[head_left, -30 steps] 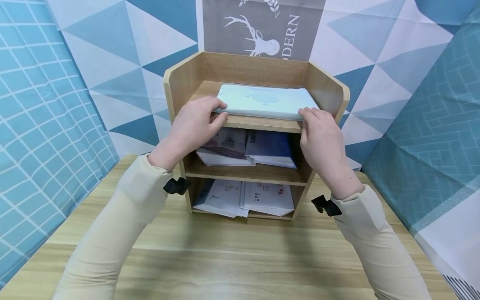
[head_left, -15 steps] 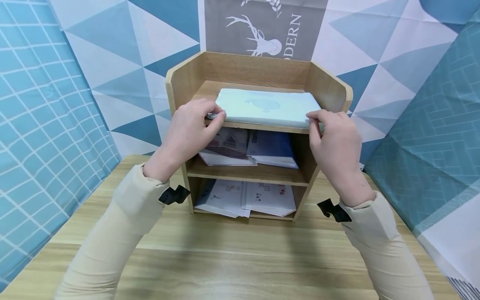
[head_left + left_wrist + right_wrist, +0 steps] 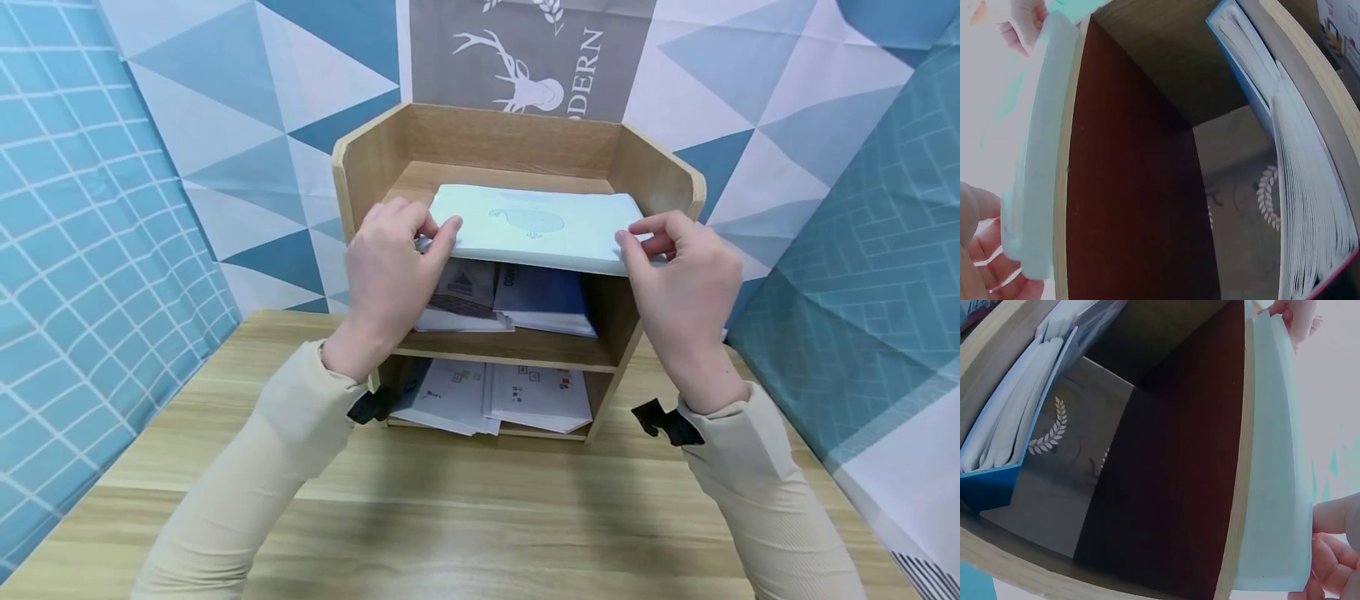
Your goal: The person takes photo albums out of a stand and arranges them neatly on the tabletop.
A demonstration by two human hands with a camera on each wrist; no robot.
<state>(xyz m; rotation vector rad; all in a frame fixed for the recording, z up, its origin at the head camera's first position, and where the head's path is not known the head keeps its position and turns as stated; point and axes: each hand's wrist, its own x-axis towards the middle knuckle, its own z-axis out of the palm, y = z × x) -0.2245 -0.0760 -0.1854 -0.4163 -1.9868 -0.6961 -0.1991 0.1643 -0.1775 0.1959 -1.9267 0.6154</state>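
A flat, pale mint folded bundle [image 3: 525,242] with a whale drawing lies at the front of the top shelf [image 3: 495,177], its front edge jutting past the board. My left hand [image 3: 392,271] holds its left front corner, thumb on top. At the right front corner my right hand [image 3: 686,287] pinches it between thumb and fingers. In the left wrist view the bundle [image 3: 1047,156] shows stacked soft layers along the shelf edge. The right wrist view has my right fingers [image 3: 1332,553] curled at the bundle's end [image 3: 1275,487].
Below, the wooden desk shelf [image 3: 498,354] holds several books and papers on its middle level, including a blue one [image 3: 540,290]. White booklets [image 3: 536,396] fill the bottom level. The unit stands on a wood-grain table [image 3: 450,517] against patterned cloth walls [image 3: 225,108].
The bundle has slid forward toward me, now overhanging the shelf's front edge. My right hand has shifted right and turned to pinch the corner; the left has regripped slightly further right.
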